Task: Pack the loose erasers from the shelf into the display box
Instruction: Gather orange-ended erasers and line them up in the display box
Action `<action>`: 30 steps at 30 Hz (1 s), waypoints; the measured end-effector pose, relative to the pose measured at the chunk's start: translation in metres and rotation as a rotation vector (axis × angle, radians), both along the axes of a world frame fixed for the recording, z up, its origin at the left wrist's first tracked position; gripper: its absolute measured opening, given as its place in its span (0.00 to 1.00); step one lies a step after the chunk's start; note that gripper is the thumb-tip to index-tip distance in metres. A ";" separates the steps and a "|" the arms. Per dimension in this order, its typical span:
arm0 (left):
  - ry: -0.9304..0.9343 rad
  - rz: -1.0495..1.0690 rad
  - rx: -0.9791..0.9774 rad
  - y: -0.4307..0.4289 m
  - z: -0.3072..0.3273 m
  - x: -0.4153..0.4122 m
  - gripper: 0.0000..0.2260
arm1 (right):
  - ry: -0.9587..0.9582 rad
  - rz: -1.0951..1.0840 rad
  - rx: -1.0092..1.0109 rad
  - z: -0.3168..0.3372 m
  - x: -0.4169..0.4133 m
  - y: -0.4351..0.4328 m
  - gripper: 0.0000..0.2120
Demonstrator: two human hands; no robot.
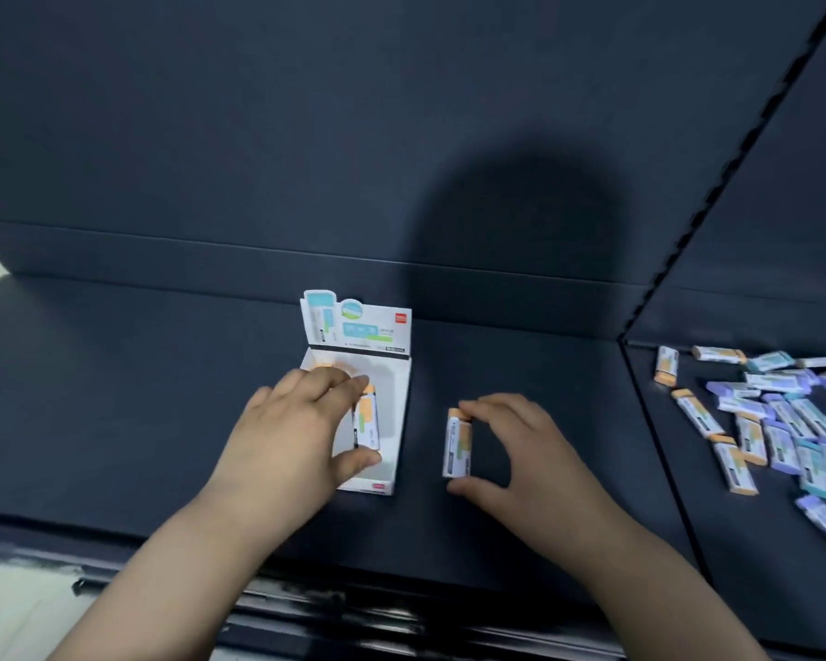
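Eraser [367, 422] in L hand [301, 422], inside box [403, 398], 2nd eraser [456, 446] R hand [520, 446]

A single head-worn camera looks forward and steeply down onto the dark shelf [115, 398] from close range (the wide lens bows the shelf's edges). The display box [373, 326] sits just left of centre, the back panel [401, 136] rising behind it, loose erasers [799, 419] at the frame's edge right of it.
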State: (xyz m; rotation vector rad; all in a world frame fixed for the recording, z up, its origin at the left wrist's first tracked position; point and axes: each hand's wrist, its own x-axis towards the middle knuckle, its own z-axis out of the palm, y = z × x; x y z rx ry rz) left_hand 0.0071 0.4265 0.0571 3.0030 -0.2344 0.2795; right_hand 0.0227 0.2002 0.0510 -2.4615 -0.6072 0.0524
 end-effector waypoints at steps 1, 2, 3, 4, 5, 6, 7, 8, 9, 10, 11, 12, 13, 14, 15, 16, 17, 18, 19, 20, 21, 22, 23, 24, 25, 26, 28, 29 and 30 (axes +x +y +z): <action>0.000 0.002 -0.011 0.011 0.000 0.003 0.31 | -0.005 -0.010 -0.004 -0.001 0.001 0.008 0.31; -0.002 0.000 -0.018 0.022 0.000 0.007 0.31 | -0.018 -0.021 -0.003 -0.002 0.003 0.015 0.31; -0.001 -0.015 -0.024 0.032 0.000 0.011 0.30 | -0.029 -0.038 0.001 -0.003 0.005 0.024 0.32; 0.006 -0.041 -0.028 0.041 0.001 0.015 0.30 | -0.034 -0.057 0.008 -0.004 0.006 0.033 0.32; 0.014 -0.068 -0.035 0.046 0.003 0.019 0.29 | -0.032 -0.077 0.009 -0.003 0.007 0.040 0.32; 0.018 -0.099 -0.053 0.051 0.005 0.024 0.29 | -0.027 -0.109 0.007 -0.004 0.008 0.050 0.32; 0.031 -0.127 -0.079 0.056 0.006 0.029 0.29 | -0.033 -0.144 0.007 -0.005 0.010 0.060 0.32; 0.040 -0.161 -0.100 0.060 0.007 0.033 0.30 | -0.054 -0.180 0.013 -0.006 0.012 0.069 0.32; 0.044 -0.205 -0.104 0.065 0.006 0.039 0.30 | -0.067 -0.211 0.019 -0.006 0.014 0.078 0.32; 0.061 -0.241 -0.100 0.066 0.004 0.043 0.31 | -0.073 -0.229 0.013 -0.006 0.016 0.084 0.32; 0.074 -0.276 -0.100 0.068 0.003 0.048 0.31 | -0.071 -0.242 -0.005 -0.005 0.017 0.090 0.32; 0.088 -0.304 -0.103 0.070 0.002 0.052 0.31 | -0.070 -0.247 -0.027 -0.004 0.019 0.095 0.32; 0.085 -0.328 -0.109 0.071 0.000 0.056 0.31 | -0.065 -0.250 -0.048 -0.003 0.020 0.099 0.32; 0.079 -0.345 -0.121 0.072 -0.001 0.059 0.30 | -0.060 -0.255 -0.066 -0.002 0.021 0.102 0.32; 0.069 -0.359 -0.133 0.070 -0.003 0.061 0.30 | -0.056 -0.256 -0.087 0.000 0.022 0.104 0.32; 0.064 -0.370 -0.132 0.069 -0.005 0.063 0.29 | -0.055 -0.255 -0.111 0.001 0.024 0.106 0.32; 0.060 -0.372 -0.128 0.066 -0.008 0.065 0.29 | -0.053 -0.254 -0.139 0.001 0.027 0.108 0.32; 0.060 -0.369 -0.121 0.063 -0.012 0.067 0.28 | -0.056 -0.250 -0.168 0.001 0.030 0.110 0.32; 0.054 -0.369 -0.114 0.059 -0.014 0.068 0.26 | -0.058 -0.243 -0.198 0.000 0.035 0.112 0.32; 0.051 -0.365 -0.100 0.056 -0.016 0.069 0.25 | -0.063 -0.230 -0.227 -0.001 0.039 0.114 0.32; 0.033 -0.352 -0.090 0.052 -0.020 0.070 0.23 | -0.066 -0.211 -0.259 -0.003 0.044 0.115 0.31; 0.030 -0.329 -0.075 0.049 -0.024 0.072 0.21 | -0.072 -0.190 -0.288 -0.007 0.048 0.116 0.30; 0.055 -0.293 -0.070 0.045 -0.027 0.072 0.21 | -0.073 -0.172 -0.313 -0.012 0.052 0.117 0.29; 0.084 -0.264 -0.064 0.043 -0.031 0.071 0.20 | -0.075 -0.160 -0.332 -0.017 0.054 0.118 0.27; 0.118 -0.252 -0.056 0.042 -0.034 0.070 0.19 | -0.086 -0.152 -0.342 -0.021 0.055 0.119 0.24; 0.123 -0.247 -0.054 0.040 -0.037 0.070 0.18 | -0.122 -0.137 -0.353 -0.025 0.057 0.119 0.22; 0.122 -0.232 -0.051 0.038 -0.035 0.070 0.18 | -0.201 -0.118 -0.402 -0.029 0.058 0.118 0.19; 0.171 -0.224 -0.031 0.037 -0.034 0.068 0.19 | -0.223 -0.124 -0.435 -0.030 0.059 0.117 0.19; 0.177 -0.224 -0.022 0.037 -0.035 0.066 0.21 | -0.235 -0.125 -0.457 -0.030 0.059 0.117 0.20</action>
